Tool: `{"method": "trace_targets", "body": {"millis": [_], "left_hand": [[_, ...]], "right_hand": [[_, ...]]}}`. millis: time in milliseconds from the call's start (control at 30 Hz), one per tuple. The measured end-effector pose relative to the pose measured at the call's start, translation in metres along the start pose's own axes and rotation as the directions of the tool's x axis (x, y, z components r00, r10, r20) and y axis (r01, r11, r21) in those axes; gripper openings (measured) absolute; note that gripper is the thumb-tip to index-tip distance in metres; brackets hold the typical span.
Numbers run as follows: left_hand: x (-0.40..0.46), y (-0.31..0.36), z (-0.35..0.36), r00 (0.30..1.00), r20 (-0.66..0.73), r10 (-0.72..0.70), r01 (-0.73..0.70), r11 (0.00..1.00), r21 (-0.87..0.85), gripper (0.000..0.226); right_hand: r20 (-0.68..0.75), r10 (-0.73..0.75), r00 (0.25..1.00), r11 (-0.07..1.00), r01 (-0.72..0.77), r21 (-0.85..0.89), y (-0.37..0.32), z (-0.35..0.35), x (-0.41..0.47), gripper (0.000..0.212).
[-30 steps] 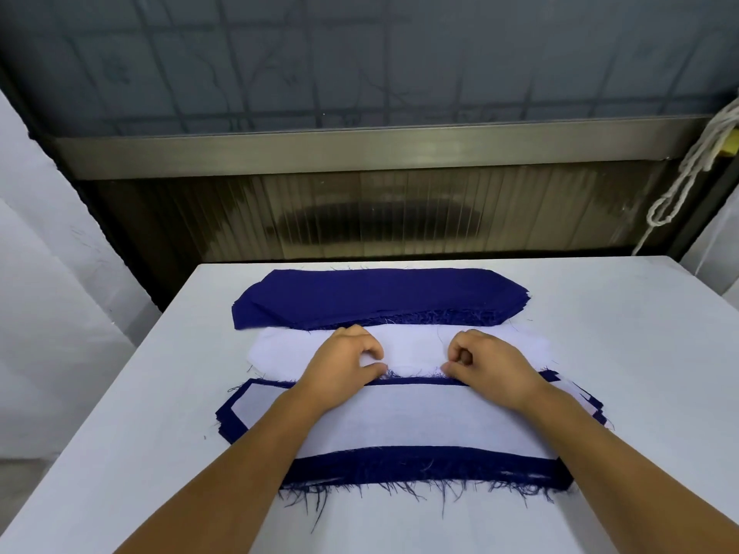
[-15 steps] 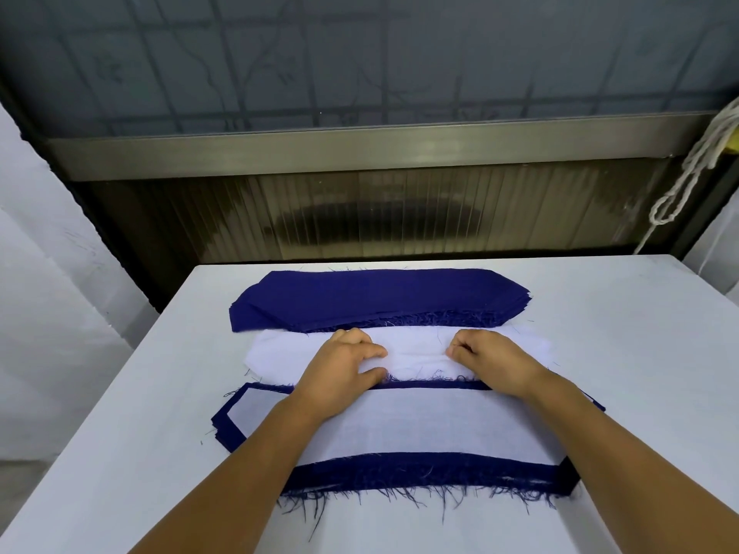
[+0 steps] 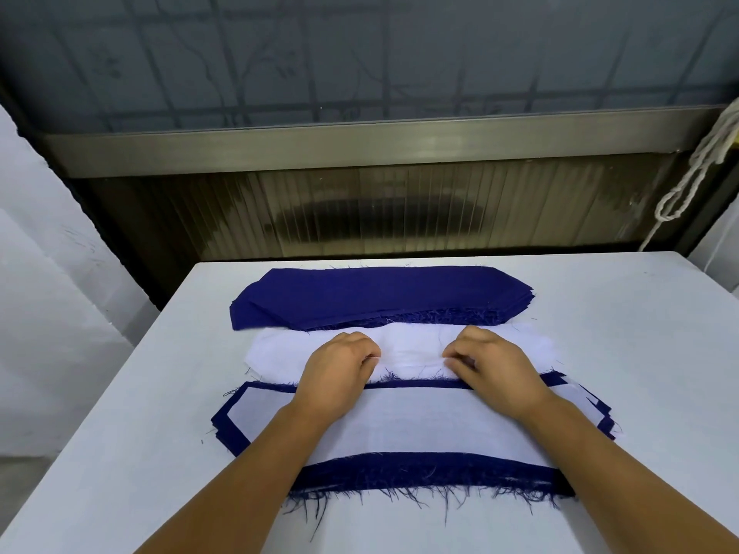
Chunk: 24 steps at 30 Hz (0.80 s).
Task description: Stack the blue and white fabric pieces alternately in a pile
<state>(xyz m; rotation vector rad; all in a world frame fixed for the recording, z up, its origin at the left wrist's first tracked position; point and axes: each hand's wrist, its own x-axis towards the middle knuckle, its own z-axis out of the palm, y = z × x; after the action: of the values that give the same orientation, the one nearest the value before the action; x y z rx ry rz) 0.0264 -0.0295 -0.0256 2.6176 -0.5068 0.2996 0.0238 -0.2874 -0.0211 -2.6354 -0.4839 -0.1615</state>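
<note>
— What is on the table (image 3: 120,453) right now?

— Three groups of cloth, one behind another. Farthest from the person lies a stack of blue pieces (image 3: 380,295). Just in front of it, touching its near edge, lies a stack of white pieces (image 3: 276,351). Nearest the person is the mixed pile (image 3: 420,427), white on top, with blue borders and frayed threads showing all round it.

— And the hands?

— Both reach over the mixed pile to the white stack. The left hand (image 3: 340,367) and the right hand (image 3: 496,365) have fingers curled, fingertips pinching at the near edge of the top white piece. Whether the cloth is truly gripped or only being teased up, I cannot tell.

— How far along is it?

— Partway, I judge. The mixed pile holds several layers already, yet both supply stacks look thick, so plenty remains.
</note>
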Motion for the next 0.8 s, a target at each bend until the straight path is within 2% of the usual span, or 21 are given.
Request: {"method": "trace_targets", "body": {"millis": [167, 433, 567, 667, 800], "left_hand": [[-0.0014, -0.0011, -0.0013, 0.998, -0.054, -0.031, 0.03, 0.999, -0.013, 0.008], [-0.002, -0.0019, 0.0001, 0.989, -0.105, -0.1, 0.098, 0.995, -0.024, 0.012], [-0.0024, -0.0054, 0.0014, 0.97, -0.135, -0.201, 0.205, 0.979, 0.017, 0.014], [-0.002, -0.0063, 0.0013, 0.968, -0.149, -0.2, 0.212, 0.975, 0.067, 0.008], [-0.0001, -0.0073, 0.0021, 0.97, -0.137, -0.201, 0.219, 0.968, 0.123, 0.014]], "right_hand": [[-0.052, -0.084, 0.995, 0.996, 0.083, -0.032, 0.0002, 0.0003, 0.0001, 0.018], [-0.104, 0.043, 0.994, 0.999, -0.042, 0.015, 0.0006, 0.0026, -0.0004, 0.01], [-0.106, 0.08, 0.991, 0.997, -0.077, 0.03, 0.0025, 0.0032, 0.0, 0.01], [-0.115, 0.073, 0.991, 0.997, -0.07, 0.031, 0.0016, 0.0038, 0.0002, 0.01], [-0.173, 0.113, 0.978, 0.993, -0.118, -0.017, 0.0031, 0.0046, 0.0, 0.011]]}}
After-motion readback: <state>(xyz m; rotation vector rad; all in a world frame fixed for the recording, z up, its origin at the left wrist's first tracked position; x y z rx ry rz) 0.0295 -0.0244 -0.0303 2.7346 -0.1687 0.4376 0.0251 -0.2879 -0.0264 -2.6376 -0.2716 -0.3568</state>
